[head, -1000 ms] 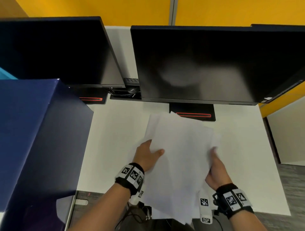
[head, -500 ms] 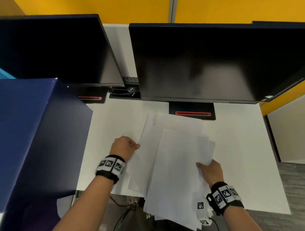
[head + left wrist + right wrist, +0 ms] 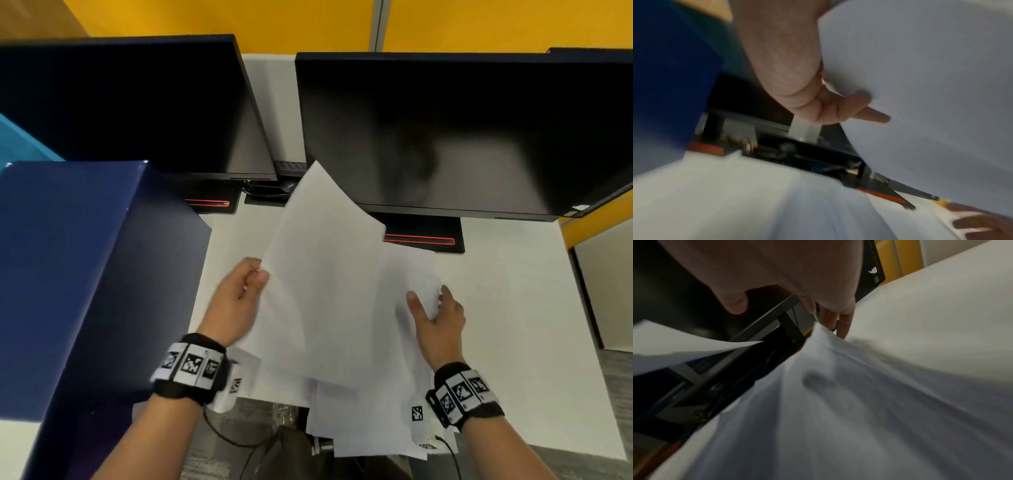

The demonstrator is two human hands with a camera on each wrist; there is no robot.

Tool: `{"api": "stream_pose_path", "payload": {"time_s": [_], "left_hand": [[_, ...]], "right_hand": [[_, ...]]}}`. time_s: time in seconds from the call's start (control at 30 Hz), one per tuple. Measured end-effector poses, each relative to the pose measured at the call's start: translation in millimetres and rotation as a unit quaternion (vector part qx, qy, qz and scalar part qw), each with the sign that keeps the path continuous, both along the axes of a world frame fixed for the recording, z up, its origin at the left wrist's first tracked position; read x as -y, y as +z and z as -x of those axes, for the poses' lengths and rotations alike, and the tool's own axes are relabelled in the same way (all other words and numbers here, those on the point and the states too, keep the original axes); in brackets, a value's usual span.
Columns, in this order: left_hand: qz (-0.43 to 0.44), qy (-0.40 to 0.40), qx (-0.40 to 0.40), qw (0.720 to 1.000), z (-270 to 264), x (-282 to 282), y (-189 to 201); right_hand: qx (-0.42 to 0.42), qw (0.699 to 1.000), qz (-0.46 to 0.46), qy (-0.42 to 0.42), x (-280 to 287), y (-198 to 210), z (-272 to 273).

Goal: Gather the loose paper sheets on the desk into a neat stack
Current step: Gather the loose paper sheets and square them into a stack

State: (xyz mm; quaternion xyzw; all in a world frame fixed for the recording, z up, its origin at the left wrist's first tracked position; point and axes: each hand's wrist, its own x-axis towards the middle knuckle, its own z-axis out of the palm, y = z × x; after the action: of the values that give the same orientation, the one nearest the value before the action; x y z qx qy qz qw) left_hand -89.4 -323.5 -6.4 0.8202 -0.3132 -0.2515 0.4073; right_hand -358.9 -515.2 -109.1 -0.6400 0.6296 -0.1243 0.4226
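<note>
A lifted white sheet (image 3: pixel 322 274) curves up in front of the right monitor, and my left hand (image 3: pixel 255 277) pinches its left edge; the left wrist view shows the same sheet (image 3: pixel 920 73) with my fingers (image 3: pixel 859 104) under it. Below it, a loose pile of white sheets (image 3: pixel 370 404) lies fanned on the white desk (image 3: pixel 507 308) and hangs over its front edge. My right hand (image 3: pixel 430 303) grips the pile's right edge, thumb on top. In the right wrist view the pile (image 3: pixel 838 402) bunches up at my fingers (image 3: pixel 840 324).
Two dark monitors (image 3: pixel 462 137) (image 3: pixel 130 102) stand at the back of the desk on black stands with red trim (image 3: pixel 419 240). A large dark blue box (image 3: pixel 85 274) stands at the left. Yellow partition panels rise behind. The desk's right edge meets grey floor.
My left hand has lifted one sheet up and to the right over the pile. My right hand has shifted its hold further up the pile's right edge.
</note>
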Motion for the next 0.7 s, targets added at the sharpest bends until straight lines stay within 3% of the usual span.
{"api": "stream_pose_path", "payload": {"time_s": [0.1, 0.2, 0.27, 0.4, 0.47, 0.6, 0.7], "left_hand": [[-0.064, 0.015, -0.09, 0.994, 36.5, 11.1, -46.1], [-0.151, 0.027, -0.107, 0.982, 76.6, 14.3, -81.6], [-0.177, 0.054, -0.103, 0.977, 87.8, 12.2, -94.5], [-0.233, 0.1, -0.022, 0.967, 69.5, 16.8, -114.3], [-0.266, 0.086, -0.042, 0.959, 63.7, 31.6, -117.8], [-0.27, 0.008, -0.111, 0.956, 81.0, 66.3, -126.0], [-0.315, 0.025, -0.004, 0.949, 75.2, 61.8, -122.4]], "right_hand": [[0.008, 0.998, -0.021, 0.05, -4.3, -2.9, -7.1], [-0.013, 0.998, -0.036, 0.041, -8.5, -15.5, -1.4], [-0.05, 0.998, -0.033, 0.02, -6.0, -20.5, 10.2], [-0.143, 0.987, -0.062, -0.034, 7.0, -25.3, 34.4], [-0.136, 0.986, -0.088, -0.031, 11.7, -29.0, 31.8], [-0.122, 0.988, -0.084, 0.052, 6.3, -27.4, 3.2], [-0.115, 0.989, -0.08, 0.051, 6.4, -24.3, 6.2]]}}
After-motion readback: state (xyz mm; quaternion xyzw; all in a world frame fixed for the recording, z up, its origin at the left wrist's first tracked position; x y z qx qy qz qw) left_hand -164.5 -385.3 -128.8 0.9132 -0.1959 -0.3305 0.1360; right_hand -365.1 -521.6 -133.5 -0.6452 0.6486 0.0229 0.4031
